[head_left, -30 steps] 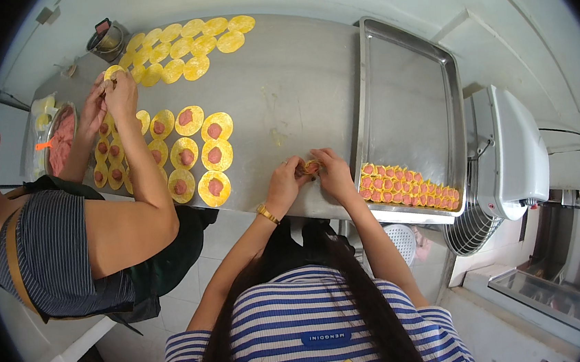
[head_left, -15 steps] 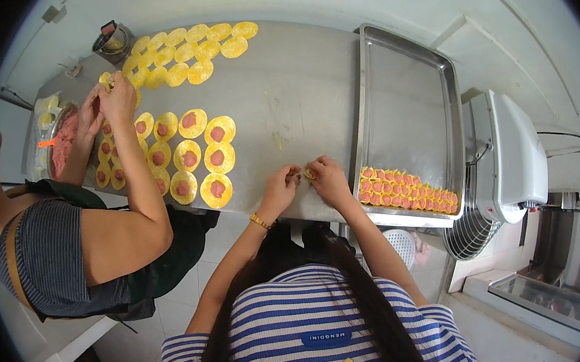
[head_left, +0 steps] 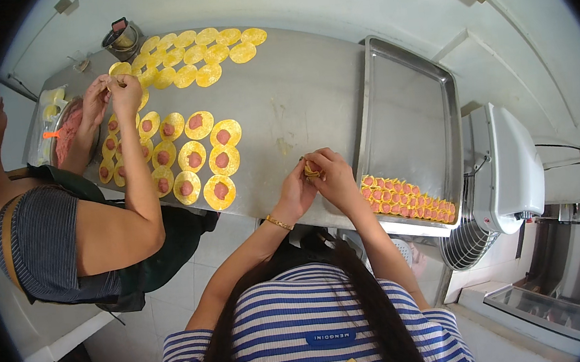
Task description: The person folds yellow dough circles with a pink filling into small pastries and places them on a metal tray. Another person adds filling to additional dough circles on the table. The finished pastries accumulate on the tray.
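My left hand (head_left: 296,193) and my right hand (head_left: 334,177) meet over the near part of the metal table. Between their fingertips sits a small yellow-wrapped dumpling (head_left: 312,170), partly hidden by the fingers. To my left, round yellow wrappers topped with pink meat filling (head_left: 220,191) lie flat in rows. On my right, open-topped dumplings (head_left: 402,197) with pink filling stand packed in rows at the near end of a large metal tray (head_left: 366,105).
A co-worker (head_left: 102,239) at the left holds a wrapper in both hands. Plain wrappers (head_left: 208,74) lie at the table's far left. Beyond the co-worker's arms is a bowl of pink meat filling (head_left: 70,131). A white machine (head_left: 502,162) with a wire guard stands right of the tray.
My hands have come together around the dumpling, the left one moving right toward the other. The whole view has shifted slightly. The co-worker's hands stay raised around a wrapper.
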{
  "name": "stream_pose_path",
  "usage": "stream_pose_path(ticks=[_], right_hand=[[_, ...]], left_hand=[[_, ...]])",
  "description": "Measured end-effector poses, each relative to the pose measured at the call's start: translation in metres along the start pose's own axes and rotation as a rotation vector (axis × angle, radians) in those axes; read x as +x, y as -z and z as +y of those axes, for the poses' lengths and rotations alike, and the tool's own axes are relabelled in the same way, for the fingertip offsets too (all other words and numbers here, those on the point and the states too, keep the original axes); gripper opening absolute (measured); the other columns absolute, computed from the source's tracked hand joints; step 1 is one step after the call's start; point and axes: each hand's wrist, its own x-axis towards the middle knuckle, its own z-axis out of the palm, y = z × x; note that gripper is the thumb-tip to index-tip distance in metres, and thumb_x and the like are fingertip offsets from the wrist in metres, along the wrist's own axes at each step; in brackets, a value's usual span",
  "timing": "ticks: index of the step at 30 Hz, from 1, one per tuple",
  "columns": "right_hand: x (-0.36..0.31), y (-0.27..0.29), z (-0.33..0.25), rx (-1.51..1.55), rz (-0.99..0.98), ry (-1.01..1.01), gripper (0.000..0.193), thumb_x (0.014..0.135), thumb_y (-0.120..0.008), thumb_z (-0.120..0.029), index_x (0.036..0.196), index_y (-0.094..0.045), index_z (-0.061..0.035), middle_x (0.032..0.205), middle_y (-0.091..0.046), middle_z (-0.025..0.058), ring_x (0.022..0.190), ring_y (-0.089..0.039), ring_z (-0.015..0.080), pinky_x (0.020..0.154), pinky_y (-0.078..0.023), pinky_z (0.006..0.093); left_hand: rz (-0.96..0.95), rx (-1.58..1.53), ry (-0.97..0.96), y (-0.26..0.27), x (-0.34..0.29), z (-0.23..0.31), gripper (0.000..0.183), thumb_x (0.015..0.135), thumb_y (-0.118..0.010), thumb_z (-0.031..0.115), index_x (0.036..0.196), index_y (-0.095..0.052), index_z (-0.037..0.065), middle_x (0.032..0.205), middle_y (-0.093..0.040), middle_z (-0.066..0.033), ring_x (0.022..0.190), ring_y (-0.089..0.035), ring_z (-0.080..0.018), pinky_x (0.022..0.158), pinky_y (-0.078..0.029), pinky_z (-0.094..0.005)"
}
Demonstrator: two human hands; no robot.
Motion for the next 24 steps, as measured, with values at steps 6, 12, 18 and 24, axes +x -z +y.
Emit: stream_pose_path(ticks=[6,12,18,24], right_hand=[[-0.004,-0.007,0.016,-0.011,0.035,0.083,0.031,0.070,-0.059,0.005,0.099,-0.062,-0.0059,0.099,-0.060,0.0101,0.091,-0.056,0.0341,0.080,-0.048,0.0421],[-0.016,-0.033,0.059,-0.014,-0.102,0.016,0.031,0.068,-0.058,0.007,0.097,-0.061,-0.0053,0.099,-0.059,0.0115,0.092,-0.056,0.0350,0.081,-0.047,0.0418],[-0.033,-0.047,0.075,0.066,0.008,-0.089,0.035,0.069,-0.061,0.005,0.102,-0.064,-0.0048,0.094,-0.060,0.0131,0.095,-0.057,0.0371,0.080,-0.048,0.0421],[-0.032,-0.050,0.081,0.018,-0.007,-0.117,0.033,0.068,-0.063,0.003,0.100,-0.065,-0.0035,0.092,-0.061,0.0149,0.086,-0.061,0.0364,0.073,-0.050,0.0415]], left_hand=[[-0.120,0.005,-0.072,0.013,0.006,-0.007,0.027,0.098,-0.039,0.020,0.117,-0.054,0.007,0.113,-0.060,-0.0043,0.107,-0.056,-0.0164,0.096,-0.042,-0.0335],[0.190,1.241,-0.329,0.029,-0.011,0.006,0.038,0.085,-0.049,-0.004,0.123,-0.053,0.001,0.117,-0.058,-0.0094,0.112,-0.057,-0.0213,0.095,-0.046,-0.0325],[0.066,1.529,-0.398,0.033,-0.018,0.011,0.043,0.076,-0.060,-0.012,0.117,-0.057,0.000,0.114,-0.058,-0.0131,0.102,-0.063,-0.0257,0.086,-0.055,-0.0326],[0.064,1.575,-0.423,0.027,-0.014,0.010,0.034,0.075,-0.066,-0.008,0.108,-0.060,-0.001,0.105,-0.059,-0.0126,0.096,-0.065,-0.0260,0.083,-0.056,-0.0328]])
